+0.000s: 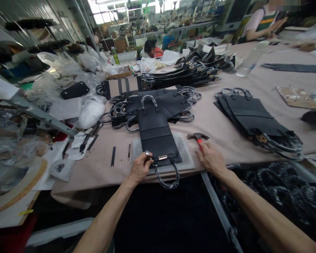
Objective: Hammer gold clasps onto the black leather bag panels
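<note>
A black leather bag panel (158, 131) lies lengthwise before me on a pale slab (186, 149). Across its near end runs a strap with a gold-coloured metal plate (162, 157), and a plastic-wrapped handle (167, 185) hangs over the table edge. My left hand (140, 168) is closed in a pinch at the strap's left end, on a small shiny metal piece whose kind I cannot make out. To the right of the slab, my right hand (212, 158) is closed round the red handle of a claw hammer (198, 136), its head low over the table.
Left of the slab lie a dark flat strip (113, 156) and a thin metal punch-like tool (129, 151). Bag panels are stacked behind (173, 102) and at right (255, 116). Plastic wrapping (90, 110) crowds the left. A person (263, 23) stands at the far right.
</note>
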The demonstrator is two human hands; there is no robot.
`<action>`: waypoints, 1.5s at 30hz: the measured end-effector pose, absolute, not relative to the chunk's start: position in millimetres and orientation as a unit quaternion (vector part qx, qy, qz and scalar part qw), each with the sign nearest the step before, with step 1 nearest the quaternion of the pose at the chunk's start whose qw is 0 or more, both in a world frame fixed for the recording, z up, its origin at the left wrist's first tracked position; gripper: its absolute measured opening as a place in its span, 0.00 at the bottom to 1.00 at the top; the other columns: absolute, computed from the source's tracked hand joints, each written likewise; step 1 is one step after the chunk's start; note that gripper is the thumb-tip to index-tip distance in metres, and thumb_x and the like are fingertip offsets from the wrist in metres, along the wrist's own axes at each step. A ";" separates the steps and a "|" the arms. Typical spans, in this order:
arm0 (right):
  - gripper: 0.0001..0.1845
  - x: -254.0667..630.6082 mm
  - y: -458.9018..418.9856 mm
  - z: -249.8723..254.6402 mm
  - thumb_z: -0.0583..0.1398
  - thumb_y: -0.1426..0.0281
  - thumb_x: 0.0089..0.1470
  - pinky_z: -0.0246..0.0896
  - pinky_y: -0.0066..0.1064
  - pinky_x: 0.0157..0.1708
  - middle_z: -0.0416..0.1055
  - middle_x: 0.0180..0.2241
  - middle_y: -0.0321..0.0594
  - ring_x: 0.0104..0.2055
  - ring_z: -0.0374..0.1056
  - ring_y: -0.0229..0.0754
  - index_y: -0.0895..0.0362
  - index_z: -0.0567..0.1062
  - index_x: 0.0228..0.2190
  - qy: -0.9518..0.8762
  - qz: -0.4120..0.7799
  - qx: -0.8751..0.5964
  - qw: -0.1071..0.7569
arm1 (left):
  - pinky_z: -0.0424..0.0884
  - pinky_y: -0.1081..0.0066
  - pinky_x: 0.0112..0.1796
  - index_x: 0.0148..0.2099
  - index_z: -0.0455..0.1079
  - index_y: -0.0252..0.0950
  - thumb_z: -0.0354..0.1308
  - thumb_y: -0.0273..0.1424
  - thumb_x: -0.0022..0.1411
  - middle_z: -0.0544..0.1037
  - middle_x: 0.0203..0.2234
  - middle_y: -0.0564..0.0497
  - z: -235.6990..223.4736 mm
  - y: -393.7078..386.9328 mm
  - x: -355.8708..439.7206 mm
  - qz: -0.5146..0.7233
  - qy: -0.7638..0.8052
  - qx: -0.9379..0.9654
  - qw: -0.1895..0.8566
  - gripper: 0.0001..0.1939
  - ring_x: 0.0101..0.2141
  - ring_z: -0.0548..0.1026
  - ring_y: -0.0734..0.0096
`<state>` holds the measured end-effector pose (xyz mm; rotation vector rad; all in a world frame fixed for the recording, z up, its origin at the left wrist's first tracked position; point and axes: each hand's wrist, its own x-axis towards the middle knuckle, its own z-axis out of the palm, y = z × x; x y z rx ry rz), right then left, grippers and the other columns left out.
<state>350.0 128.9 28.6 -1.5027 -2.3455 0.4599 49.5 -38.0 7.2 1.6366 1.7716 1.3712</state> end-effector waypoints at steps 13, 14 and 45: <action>0.37 278.0 72.4 3.3 0.57 0.60 0.62 0.37 0.58 0.69 0.50 0.71 0.52 0.74 0.42 0.59 0.59 0.59 0.68 -0.939 0.127 -0.305 0.096 | 0.77 0.60 0.50 0.44 0.74 0.37 0.59 0.27 0.65 0.81 0.44 0.44 2.9 -43.4 48.8 0.508 0.627 0.578 0.119 0.05 0.46 0.81 0.63; 0.36 278.6 73.3 3.2 0.57 0.60 0.63 0.37 0.58 0.69 0.50 0.71 0.51 0.74 0.42 0.59 0.59 0.59 0.67 -0.939 0.126 -0.306 0.098 | 0.78 0.60 0.50 0.44 0.73 0.37 0.59 0.27 0.66 0.81 0.44 0.44 3.4 -43.9 49.9 0.504 0.626 0.585 0.111 0.05 0.46 0.81 0.63; 0.28 300.0 95.2 6.9 0.58 0.62 0.61 0.53 0.53 0.65 0.62 0.65 0.54 0.67 0.57 0.55 0.59 0.68 0.60 -0.857 0.258 -0.355 0.269 | 0.76 0.57 0.54 0.41 0.78 0.36 0.66 0.33 0.61 0.83 0.44 0.45 31.6 -18.7 80.4 0.592 0.611 0.475 0.227 0.07 0.47 0.81 0.59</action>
